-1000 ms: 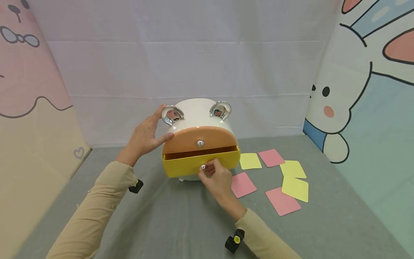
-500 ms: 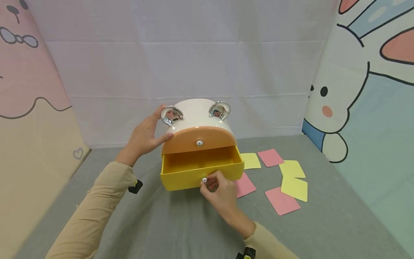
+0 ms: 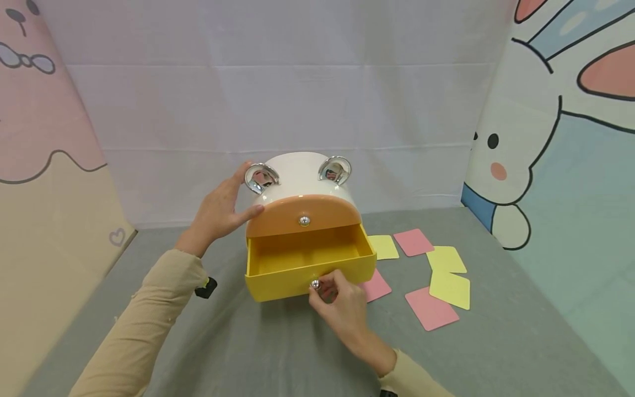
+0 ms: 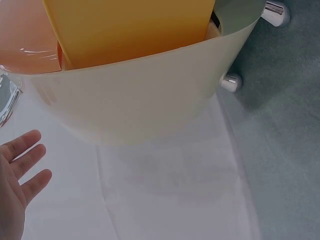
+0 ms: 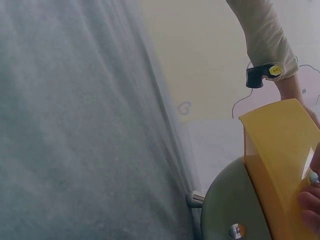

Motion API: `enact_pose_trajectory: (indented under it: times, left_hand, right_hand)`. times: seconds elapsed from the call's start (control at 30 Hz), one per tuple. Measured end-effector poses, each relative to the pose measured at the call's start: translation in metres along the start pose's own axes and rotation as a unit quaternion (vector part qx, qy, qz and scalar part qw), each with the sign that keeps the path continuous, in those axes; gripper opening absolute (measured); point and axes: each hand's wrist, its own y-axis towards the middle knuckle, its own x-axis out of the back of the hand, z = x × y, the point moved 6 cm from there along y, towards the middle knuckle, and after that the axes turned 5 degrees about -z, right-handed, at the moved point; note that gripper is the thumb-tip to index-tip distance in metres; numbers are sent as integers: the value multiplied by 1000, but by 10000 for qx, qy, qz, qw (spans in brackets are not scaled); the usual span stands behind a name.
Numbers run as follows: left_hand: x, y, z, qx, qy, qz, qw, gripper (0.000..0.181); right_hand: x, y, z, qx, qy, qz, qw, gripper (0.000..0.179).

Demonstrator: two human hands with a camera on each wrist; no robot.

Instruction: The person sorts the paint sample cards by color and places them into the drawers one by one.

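A small rounded white cabinet point(image 3: 297, 173) with silver ears stands mid-table, its orange upper drawer point(image 3: 278, 216) pushed in. Below that, the yellow drawer point(image 3: 283, 286) is pulled far out, and its inside shows bare. My right hand point(image 3: 347, 309) pinches the silver knob point(image 3: 315, 284) on the yellow front between thumb and fingertips. At the cabinet's upper left side rests my left hand point(image 3: 218, 212), thumb by the orange drawer's edge and fingers behind the left ear point(image 3: 261, 177). In the left wrist view its fingers point(image 4: 32, 157) look straight and spread.
Several square paper notes lie on the grey cloth to the right, among them a pink note point(image 3: 431, 309) and an overlapping yellow note point(image 3: 450, 289). White cloth point(image 3: 297, 82) hangs behind; cartoon-printed panels point(image 3: 585, 220) flank the table. Silver feet point(image 4: 231, 82) carry the cabinet.
The yellow drawer has slid out toward me from a narrow gap to wide open, my right hand drawing back with its knob. My left hand has stayed at the cabinet's side.
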Motion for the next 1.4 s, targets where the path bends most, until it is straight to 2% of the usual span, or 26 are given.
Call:
enact_pose_trajectory:
  times: [0.8,0.97,1.17,1.4]
  left_hand:
    - [0,0,0,-88,-79,-82,9999,86]
    - [-1,0,0,-96,-121,-86,9998,86]
    - [0,0,0,-75,-86,-74,9999,86]
    - [0,-1,0,-11,-86,-24,10000,86]
  right_hand:
    - [0,-4,4,256,-159,-107,9995,22]
    - [1,-3,6,469,-302,-64,9984,23]
    - [5,2,9,778,-605,189,9950,26]
    - [20,8,8,686,-582,554,9944,33]
